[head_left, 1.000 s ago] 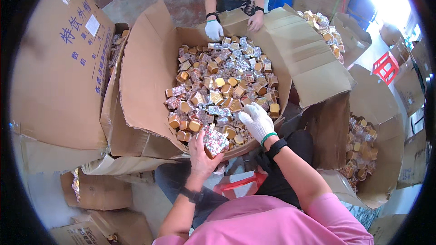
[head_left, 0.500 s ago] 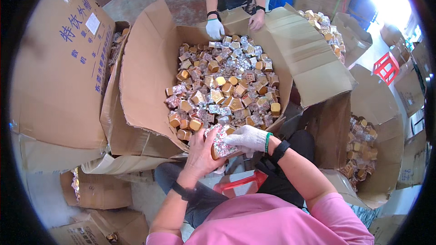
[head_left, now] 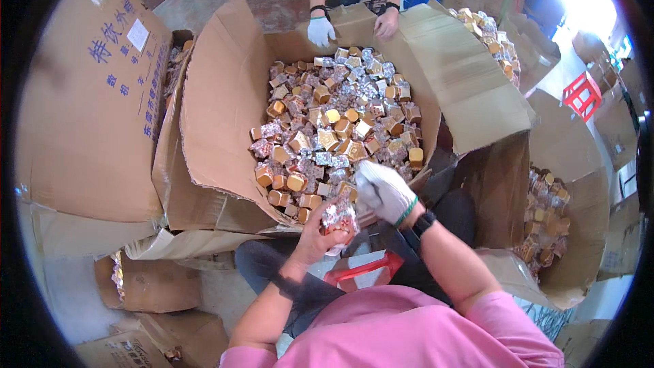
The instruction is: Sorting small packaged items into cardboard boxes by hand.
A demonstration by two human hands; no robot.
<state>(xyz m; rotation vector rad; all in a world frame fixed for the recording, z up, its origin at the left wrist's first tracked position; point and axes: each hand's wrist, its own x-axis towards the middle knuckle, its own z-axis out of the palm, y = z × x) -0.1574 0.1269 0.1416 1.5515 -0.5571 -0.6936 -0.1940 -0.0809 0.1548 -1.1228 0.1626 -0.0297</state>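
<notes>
While the bare left hand (head_left: 314, 240) curls round one patterned piece (head_left: 340, 218) at the near rim of an open carton (head_left: 221, 109), the gloved right hand (head_left: 385, 192) is blurred beside it, fingers bent, its hold impossible to tell. That one aside, many gold, clear-wrapped pieces (head_left: 327, 140) seem left, loose in this carton and another carton (head_left: 584, 218) at right. Beyond, a co-worker's gloved hand (head_left: 320, 31) hangs at the far rim.

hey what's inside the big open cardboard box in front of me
The box holds a heap of small blocky pieces, many gold, others silvery. The upper ones cover everything deeper, including the box's bottom; your gloved right hand blocks part of the near side.
</notes>
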